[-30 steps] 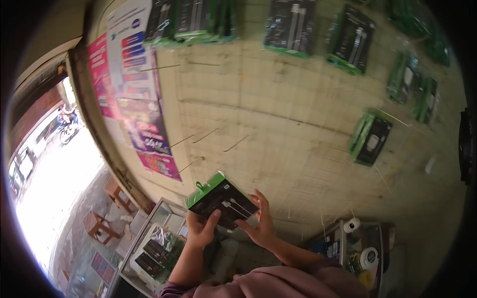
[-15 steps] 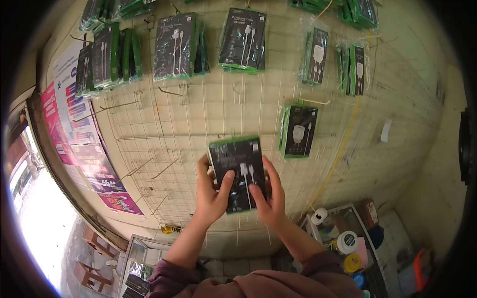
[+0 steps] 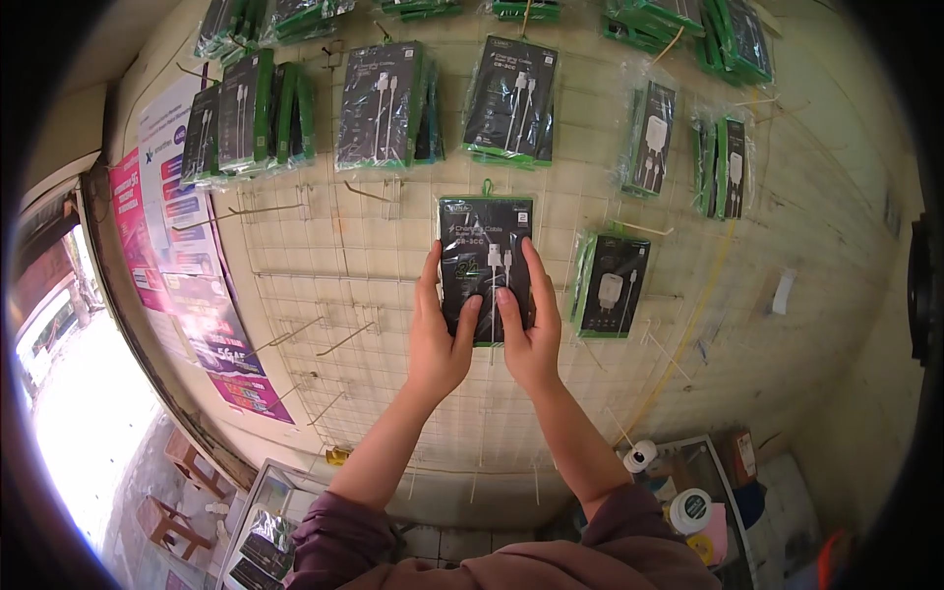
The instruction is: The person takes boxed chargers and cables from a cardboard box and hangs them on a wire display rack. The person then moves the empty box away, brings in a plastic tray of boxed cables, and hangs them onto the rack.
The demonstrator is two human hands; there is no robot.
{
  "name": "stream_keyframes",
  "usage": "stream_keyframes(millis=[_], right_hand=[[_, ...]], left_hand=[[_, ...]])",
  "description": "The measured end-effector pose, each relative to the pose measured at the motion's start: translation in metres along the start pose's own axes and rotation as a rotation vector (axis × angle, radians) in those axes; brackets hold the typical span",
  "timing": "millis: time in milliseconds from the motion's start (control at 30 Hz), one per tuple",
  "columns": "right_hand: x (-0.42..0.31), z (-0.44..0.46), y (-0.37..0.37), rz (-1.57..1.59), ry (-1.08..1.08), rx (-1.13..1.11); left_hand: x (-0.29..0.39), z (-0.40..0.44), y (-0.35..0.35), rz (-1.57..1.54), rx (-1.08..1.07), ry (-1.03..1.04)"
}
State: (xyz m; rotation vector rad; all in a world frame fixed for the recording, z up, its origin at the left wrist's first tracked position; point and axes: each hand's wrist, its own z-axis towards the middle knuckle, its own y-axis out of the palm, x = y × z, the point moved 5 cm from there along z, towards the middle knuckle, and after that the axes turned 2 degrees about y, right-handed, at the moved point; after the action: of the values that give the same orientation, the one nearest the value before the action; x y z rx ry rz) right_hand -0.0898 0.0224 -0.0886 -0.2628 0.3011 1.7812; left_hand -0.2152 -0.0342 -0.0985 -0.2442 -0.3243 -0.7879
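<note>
Between my two hands is a black and green charging cable box [image 3: 484, 256] with a small green hanging loop on top. It is upright, its front facing me. My left hand [image 3: 442, 329] grips the left edge, thumb on the front. On the right edge, my right hand [image 3: 531, 324] holds it the same way. Behind the box is a wire grid display [image 3: 374, 275] on the wall. A charger box [image 3: 612, 285] hangs to the right of my right hand. Above the held box hangs another charging cable box [image 3: 511, 103].
More packaged cables [image 3: 379, 108] hang along the upper rows. Bare metal hooks [image 3: 349, 337] stick out at the left. Posters [image 3: 211, 324] cover the wall beside a bright doorway. Below right stands a glass case [image 3: 708, 462] with jars [image 3: 688, 511]; stools [image 3: 172, 521] are low at the left.
Both hands have raised the charging cable box and stretched it further out toward the grid. The box now stands straighter. The camera view has shifted slightly, so the wall items appear lower and further right.
</note>
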Motion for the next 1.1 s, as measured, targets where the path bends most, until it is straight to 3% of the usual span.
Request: stream_keyframes(millis=[633,767,900,1100], right_hand=[[-0.001,-0.002,-0.001,-0.024,-0.017,-0.019],[0.009,-0.004,0.001,0.092,0.121,-0.042],[0.044,-0.005,0.006,0.209,0.249,-0.031],[0.091,0.008,0.009,0.09,0.148,-0.031]], left_hand=[[0.002,-0.004,-0.002,0.013,0.019,0.011],[0.004,-0.004,-0.002,-0.103,0.054,-0.049],[-0.016,0.001,0.003,-0.169,-0.064,-0.121],[-0.054,0.024,0.018,-0.232,-0.271,-0.218]])
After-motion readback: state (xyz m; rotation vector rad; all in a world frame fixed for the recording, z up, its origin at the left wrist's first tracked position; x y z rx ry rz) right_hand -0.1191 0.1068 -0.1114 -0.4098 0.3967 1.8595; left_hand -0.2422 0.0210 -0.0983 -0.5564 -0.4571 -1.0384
